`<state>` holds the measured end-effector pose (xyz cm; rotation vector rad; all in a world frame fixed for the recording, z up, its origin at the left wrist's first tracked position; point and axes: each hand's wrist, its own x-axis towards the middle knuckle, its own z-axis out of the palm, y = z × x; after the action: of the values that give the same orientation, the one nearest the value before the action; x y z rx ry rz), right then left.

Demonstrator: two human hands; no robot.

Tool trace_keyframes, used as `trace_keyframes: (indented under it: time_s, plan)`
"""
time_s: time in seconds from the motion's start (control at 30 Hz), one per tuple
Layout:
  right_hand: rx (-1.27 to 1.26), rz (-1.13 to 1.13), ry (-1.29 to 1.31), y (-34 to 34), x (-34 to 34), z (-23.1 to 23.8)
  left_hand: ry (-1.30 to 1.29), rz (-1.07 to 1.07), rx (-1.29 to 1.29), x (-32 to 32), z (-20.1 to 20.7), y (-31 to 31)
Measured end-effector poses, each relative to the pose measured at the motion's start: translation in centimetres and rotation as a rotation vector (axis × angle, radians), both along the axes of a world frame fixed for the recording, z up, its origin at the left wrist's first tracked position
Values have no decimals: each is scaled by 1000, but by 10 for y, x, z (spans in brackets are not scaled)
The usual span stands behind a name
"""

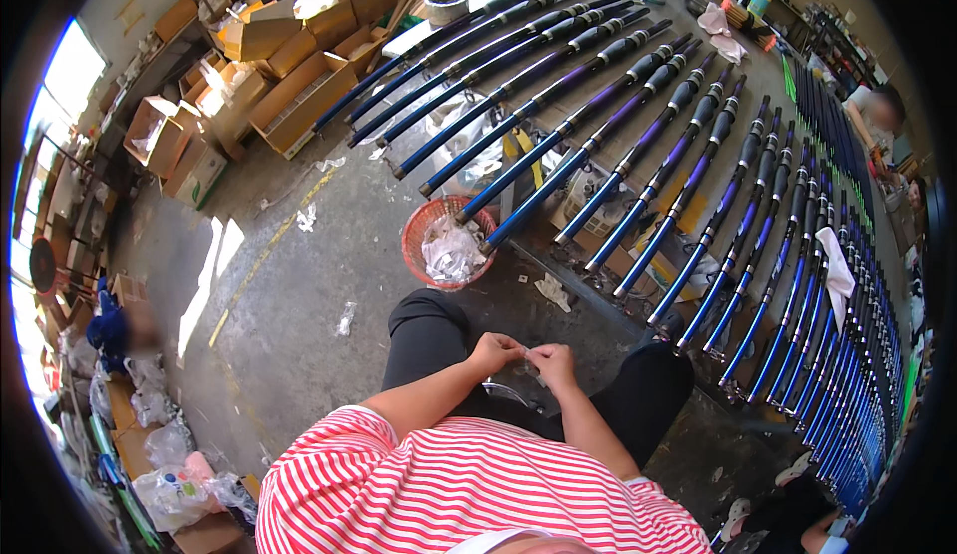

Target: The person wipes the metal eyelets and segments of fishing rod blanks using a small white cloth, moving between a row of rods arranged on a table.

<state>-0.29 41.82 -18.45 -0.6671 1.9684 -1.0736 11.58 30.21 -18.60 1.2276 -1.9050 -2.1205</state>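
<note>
My left hand (492, 355) and my right hand (553, 363) meet in front of me above my lap. Both are closed in a pinch, fingertips almost touching; whatever they hold between them is too small to make out. Ahead and to the right, a long row of blue and black fishing rods (681, 210) lies side by side on a table, their blue ends sticking out past its edge toward me. Neither hand touches a rod. On the floor just beyond my knees stands a red plastic basket (411, 240) with crumpled whitish scraps inside.
Open cardboard boxes (299, 101) are piled at the far left. A white cloth (837, 265) hangs over rods on the right, and a pinkish cloth (720, 31) lies on the table. Another person (877, 111) sits at the far right. Plastic bags (174, 494) crowd the lower left.
</note>
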Motion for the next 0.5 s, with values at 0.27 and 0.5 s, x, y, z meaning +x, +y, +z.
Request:
trace_keyframes:
  time_s: [0.27,0.5]
  plan:
    - [-89,194,-24,-19,-30,29,223,272,59,-5,8,7]
    - [-256,213,-220,-24,-17,72,268,444,100,7,60,13]
